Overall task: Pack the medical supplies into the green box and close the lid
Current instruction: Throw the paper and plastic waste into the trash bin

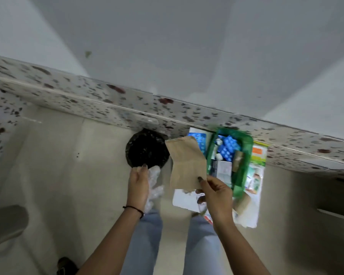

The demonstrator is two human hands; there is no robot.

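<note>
Two bare forearms reach up from the bottom edge, over pale blue trouser legs. Left hand, with one thin black band at the wrist, pinches a crumpled clear plastic glove between thumb and fingers. Right hand grips the lower corner of one brown paper bag, thumb on its front, fingers closed behind it — the bag hangs in the air, just left of the green box. That box sits on the floor against the speckled ledge, its top open; whether a lid is attached I cannot tell. Inside it lie at least two blue blister packs, some white packets and a brown item, blurred and hard to count. One more blister strip lies left of the box, partly hidden by the bag. White papers and several printed packets lie under and to the right of the box, their text unreadable. One round black drain cover lies in the floor near the ledge. At the bottom left edge a dark object is cut off.
</note>
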